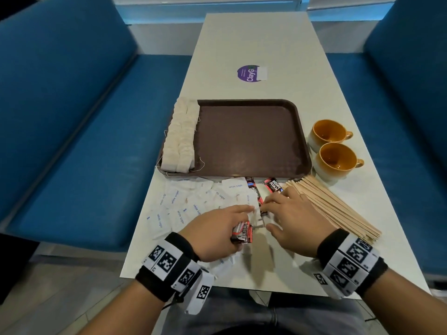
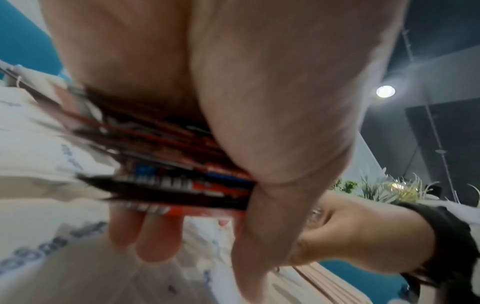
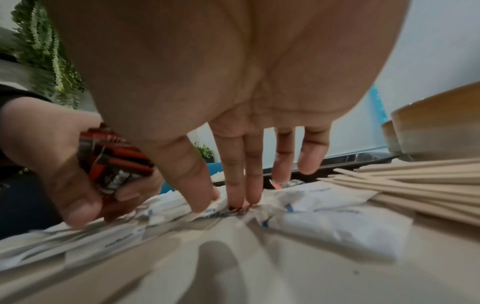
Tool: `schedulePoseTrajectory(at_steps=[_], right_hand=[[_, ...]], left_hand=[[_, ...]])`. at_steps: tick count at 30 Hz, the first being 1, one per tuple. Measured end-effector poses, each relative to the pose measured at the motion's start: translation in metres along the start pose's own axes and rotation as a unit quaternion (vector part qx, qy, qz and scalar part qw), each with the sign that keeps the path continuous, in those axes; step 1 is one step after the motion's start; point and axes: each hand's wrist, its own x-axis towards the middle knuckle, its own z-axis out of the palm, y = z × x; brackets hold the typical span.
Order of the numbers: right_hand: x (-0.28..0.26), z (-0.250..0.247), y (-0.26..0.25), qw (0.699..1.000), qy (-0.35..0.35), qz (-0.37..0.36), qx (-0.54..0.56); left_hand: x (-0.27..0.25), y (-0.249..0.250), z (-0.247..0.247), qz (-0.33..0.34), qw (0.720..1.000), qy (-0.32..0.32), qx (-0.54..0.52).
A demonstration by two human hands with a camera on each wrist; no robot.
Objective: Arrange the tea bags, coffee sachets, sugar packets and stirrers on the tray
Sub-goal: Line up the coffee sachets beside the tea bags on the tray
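Note:
A brown tray point(image 1: 251, 141) lies mid-table with several tea bags point(image 1: 180, 139) lined along its left side. White sugar packets point(image 1: 183, 204) are spread in front of it. My left hand point(image 1: 239, 223) grips a stack of red-and-black coffee sachets point(image 1: 242, 234), seen close up in the left wrist view as the stack point(image 2: 182, 176). My right hand point(image 1: 267, 217) has straight fingers, and its fingertips point(image 3: 239, 199) touch a sachet point(image 3: 237, 208) half buried among the sugar packets. Two more sachets point(image 1: 273, 186) lie by the tray's front edge. Wooden stirrers point(image 1: 331, 209) are piled to the right.
Two orange cups point(image 1: 335, 157) stand right of the tray, just behind the stirrers. A purple sticker point(image 1: 248, 73) marks the far tabletop. Blue bench seats point(image 1: 84, 141) flank the table on both sides. The table's near edge runs just under my wrists.

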Motion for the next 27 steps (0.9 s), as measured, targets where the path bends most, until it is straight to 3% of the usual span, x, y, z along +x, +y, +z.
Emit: schedulePoseTrajectory(at_steps=[7,11,18,23,27], right_hand=[[0.017,-0.009,0.002,0.996,0.051,0.059,0.050],[0.041,-0.010,-0.012,0.990,0.043,0.121,0.055],[0.056,-0.010,-0.030,0.993,0.016,0.114,-0.015],[0.055,-0.011,-0.028,0.984,0.020,0.160,0.080],[0.048,-0.014,-0.024,0.982,0.027,0.146,0.113]], left_hand=[[-0.004,-0.006,0.002,-0.028,0.998,0.059,-0.021],[0.003,-0.004,-0.006,-0.052,0.993,0.096,-0.034],[0.016,-0.011,-0.010,-0.102,0.992,0.075,-0.022],[0.006,-0.019,-0.005,-0.106,0.988,0.108,-0.027],[-0.001,-0.022,-0.009,-0.126,0.979,0.148,-0.054]])
